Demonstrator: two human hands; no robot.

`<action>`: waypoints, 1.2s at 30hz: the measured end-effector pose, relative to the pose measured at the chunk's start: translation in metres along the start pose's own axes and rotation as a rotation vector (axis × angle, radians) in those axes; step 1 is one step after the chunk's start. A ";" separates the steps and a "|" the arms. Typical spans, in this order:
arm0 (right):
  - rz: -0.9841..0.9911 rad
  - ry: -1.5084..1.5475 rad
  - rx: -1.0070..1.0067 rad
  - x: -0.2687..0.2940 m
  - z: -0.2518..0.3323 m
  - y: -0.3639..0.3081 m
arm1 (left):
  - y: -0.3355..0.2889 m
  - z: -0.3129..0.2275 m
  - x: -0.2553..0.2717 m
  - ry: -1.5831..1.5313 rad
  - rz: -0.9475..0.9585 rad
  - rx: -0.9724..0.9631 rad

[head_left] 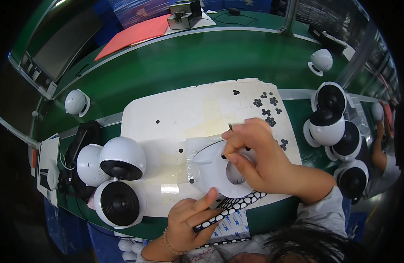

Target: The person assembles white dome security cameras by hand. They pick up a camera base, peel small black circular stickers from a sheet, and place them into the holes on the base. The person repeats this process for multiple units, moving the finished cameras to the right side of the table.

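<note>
Black-dotted strip (pixel 231 211) slanting up-right just below the white device (pixel 213 177), gripped by curled left hand (pixel 188 219); nearer, over the device, right hand (pixel 265 162) almost pinched, possibly on a dot (pixel 224 156).

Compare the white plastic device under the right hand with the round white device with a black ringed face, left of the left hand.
The white plastic device shows a mostly white surface; the round white device shows a black ringed face. The right hand partly covers the first; no hand touches the second. Both have white shells.
</note>
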State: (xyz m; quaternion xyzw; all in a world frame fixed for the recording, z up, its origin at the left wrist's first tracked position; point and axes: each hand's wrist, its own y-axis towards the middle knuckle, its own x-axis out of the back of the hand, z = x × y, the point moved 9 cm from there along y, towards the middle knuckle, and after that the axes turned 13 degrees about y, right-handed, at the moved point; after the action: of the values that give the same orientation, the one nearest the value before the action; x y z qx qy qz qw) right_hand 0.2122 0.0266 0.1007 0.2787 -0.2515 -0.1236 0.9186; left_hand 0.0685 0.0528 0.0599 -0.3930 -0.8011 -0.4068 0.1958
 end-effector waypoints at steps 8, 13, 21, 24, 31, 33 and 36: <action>0.036 -0.239 0.016 0.014 0.027 -0.021 | 0.002 -0.001 0.002 0.042 0.009 0.005; 0.057 0.033 -0.109 -0.003 0.009 -0.034 | 0.006 -0.002 0.000 0.033 0.030 -0.039; 0.106 0.010 -0.120 -0.012 0.008 -0.033 | 0.003 -0.001 0.001 0.001 0.003 -0.059; 0.062 -0.064 -0.054 -0.008 0.012 -0.035 | 0.004 0.000 0.000 -0.008 0.004 -0.046; 0.088 -0.583 0.169 -0.011 0.034 -0.055 | 0.005 0.001 0.001 -0.018 -0.024 -0.028; 0.097 -0.595 0.159 -0.013 0.030 -0.060 | 0.006 0.000 0.000 -0.023 -0.031 -0.037; 0.082 -0.461 0.156 -0.012 0.024 -0.064 | 0.005 0.002 -0.001 -0.028 -0.041 -0.025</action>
State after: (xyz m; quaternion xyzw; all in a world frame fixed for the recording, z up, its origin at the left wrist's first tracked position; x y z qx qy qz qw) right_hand 0.1836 -0.0322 0.0761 0.3029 -0.4742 -0.1267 0.8169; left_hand 0.0728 0.0562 0.0606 -0.3847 -0.8064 -0.4152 0.1711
